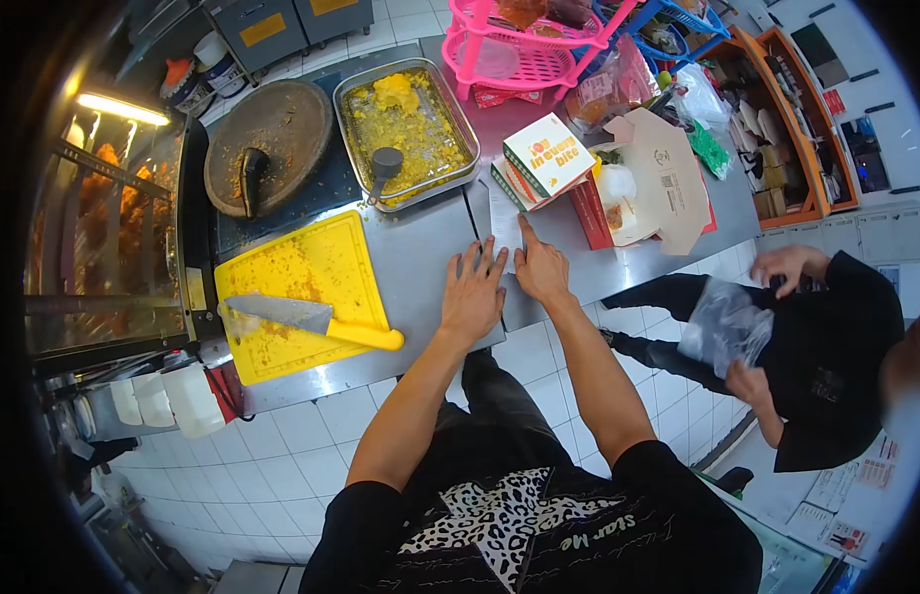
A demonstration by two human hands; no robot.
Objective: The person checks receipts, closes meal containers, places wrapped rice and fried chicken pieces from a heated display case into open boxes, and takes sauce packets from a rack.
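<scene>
My left hand (474,293) lies on the steel counter with its fingers stretched out, the fingertips at the left edge of a white paper receipt (503,220). On the receipt's other side is my right hand (545,269), its index finger extended along the paper and the other fingers partly bent. Neither hand holds anything. Just beyond the receipt stands a closed printed food box (549,158). To its right, an open takeaway box (650,188) contains a white wrapped item and other food I cannot make out.
A large knife (282,312) rests on a yellow cutting board (331,247). Behind are a stone mortar (291,129) with a pestle, and a metal tray (470,148) of yellow food. Pink baskets (519,69) stand at the back. A co-worker (836,337) at right holds a plastic bag (727,322).
</scene>
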